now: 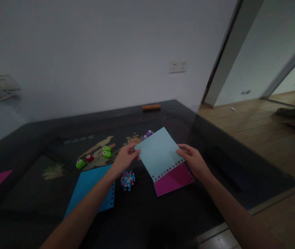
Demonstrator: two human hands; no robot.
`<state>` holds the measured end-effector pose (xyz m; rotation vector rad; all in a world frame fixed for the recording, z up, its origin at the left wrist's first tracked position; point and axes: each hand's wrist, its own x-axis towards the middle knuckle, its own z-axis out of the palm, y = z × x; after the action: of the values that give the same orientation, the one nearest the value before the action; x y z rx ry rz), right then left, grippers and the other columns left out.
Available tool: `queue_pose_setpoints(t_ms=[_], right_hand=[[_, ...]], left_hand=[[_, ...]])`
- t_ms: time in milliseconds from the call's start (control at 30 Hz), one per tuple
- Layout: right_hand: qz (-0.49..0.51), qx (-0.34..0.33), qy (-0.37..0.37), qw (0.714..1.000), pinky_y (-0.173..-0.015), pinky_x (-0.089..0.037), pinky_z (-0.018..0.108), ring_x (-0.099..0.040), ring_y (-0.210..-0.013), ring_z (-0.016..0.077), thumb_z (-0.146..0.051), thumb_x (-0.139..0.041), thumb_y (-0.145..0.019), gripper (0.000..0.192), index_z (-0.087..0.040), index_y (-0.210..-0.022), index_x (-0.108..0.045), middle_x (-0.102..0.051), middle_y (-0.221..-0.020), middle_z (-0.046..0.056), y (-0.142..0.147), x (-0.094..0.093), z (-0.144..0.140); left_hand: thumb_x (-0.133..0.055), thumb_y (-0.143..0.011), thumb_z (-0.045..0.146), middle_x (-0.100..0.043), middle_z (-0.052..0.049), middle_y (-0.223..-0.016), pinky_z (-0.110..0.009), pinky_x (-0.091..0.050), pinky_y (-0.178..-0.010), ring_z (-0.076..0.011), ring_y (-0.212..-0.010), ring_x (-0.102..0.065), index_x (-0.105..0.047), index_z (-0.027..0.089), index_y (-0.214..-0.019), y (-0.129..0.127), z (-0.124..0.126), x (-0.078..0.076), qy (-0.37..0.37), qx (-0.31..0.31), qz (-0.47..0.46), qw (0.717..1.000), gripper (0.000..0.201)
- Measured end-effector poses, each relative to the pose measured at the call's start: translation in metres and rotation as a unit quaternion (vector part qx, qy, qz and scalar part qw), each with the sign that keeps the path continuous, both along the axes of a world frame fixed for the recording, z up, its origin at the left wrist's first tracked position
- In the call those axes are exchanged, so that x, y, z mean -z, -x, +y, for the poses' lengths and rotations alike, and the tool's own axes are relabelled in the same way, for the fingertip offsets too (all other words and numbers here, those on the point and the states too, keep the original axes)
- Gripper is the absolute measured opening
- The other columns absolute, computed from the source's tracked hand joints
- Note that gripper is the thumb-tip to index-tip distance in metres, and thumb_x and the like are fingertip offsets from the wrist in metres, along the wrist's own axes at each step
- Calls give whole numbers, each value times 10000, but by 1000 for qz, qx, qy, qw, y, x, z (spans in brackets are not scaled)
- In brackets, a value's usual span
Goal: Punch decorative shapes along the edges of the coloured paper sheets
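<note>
The light blue sheet [159, 153] looks thin, light and limp, probably easy to crease or tear along its punched edge, so a soft pinch at two opposite edges seems the sensible hold, well clear of the holes. That is how it is taken now: the left hand [125, 158] pinches its left corner between thumb and fingers, a closed grip on the paper, and the right hand [194, 162] closes on its right edge the same way. The sheet sits just right of the frame's centre, tilted like a diamond, its far corner pointing towards the upper part of the table [215, 145].

It is pale blue, plain, with a row of small heart-like holes along its lower edge. Through those holes, and below them, shows a magenta sheet [173, 181] lying under it, touching it.

Just below the left hand lies a small heap of coloured paper bits [128, 180]. A darker blue sheet [90, 190] lies under the left forearm, also punched along one edge. To the left of centre stand small green punches [106, 151] and a red one [89, 158].
</note>
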<state>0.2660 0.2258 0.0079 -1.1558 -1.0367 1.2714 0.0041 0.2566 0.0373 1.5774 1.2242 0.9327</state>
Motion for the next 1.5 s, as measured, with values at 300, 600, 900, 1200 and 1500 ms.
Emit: queue_pose_setpoints(t_ms=[300,600,900,1200,1500], right_hand=[[-90,-31,29,995,-523,-398,248,-550,-554,116,-324,-752,-603,390,-177,-946,-637,-633,-686,-13,-11,-7,3],[-102,-19,42,994,-481,-385,224,-533,-517,104,-336,-782,-569,397,-176,-907,-649,-621,-669,-16,-20,-4,6],[-13,-16,2,1000,-573,-479,268,-585,-614,134,-463,-664,-715,355,-189,-941,-643,-658,-753,23,-23,-10,4],[-44,-22,32,998,-571,-465,271,-602,-589,135,-289,-766,-597,373,-168,-930,-652,-689,-738,28,-30,-2,8],[-163,5,27,986,-524,-418,261,-550,-532,128,-314,-742,-605,399,-173,-960,-624,-625,-605,-21,-28,3,9]], left_hand=[[-558,-773,244,-602,28,-574,-254,-428,-627,-131,-583,-578,-590,143,-852,2,1,7,40,65,40,996,132],[-571,-765,198,-609,36,-574,-243,-448,-604,-110,-542,-582,-583,147,-893,-9,-6,12,90,82,-27,992,138],[-615,-760,178,-671,14,-647,-240,-504,-609,-116,-574,-646,-518,167,-905,-19,-13,14,110,29,-157,981,175],[-623,-769,223,-696,-42,-811,-290,-534,-601,-177,-706,-677,-503,172,-954,-31,-31,5,168,133,-99,972,226],[-641,-726,188,-601,55,-582,-249,-505,-497,-140,-507,-611,-413,215,-1153,-31,-35,12,66,66,-50,994,485]])
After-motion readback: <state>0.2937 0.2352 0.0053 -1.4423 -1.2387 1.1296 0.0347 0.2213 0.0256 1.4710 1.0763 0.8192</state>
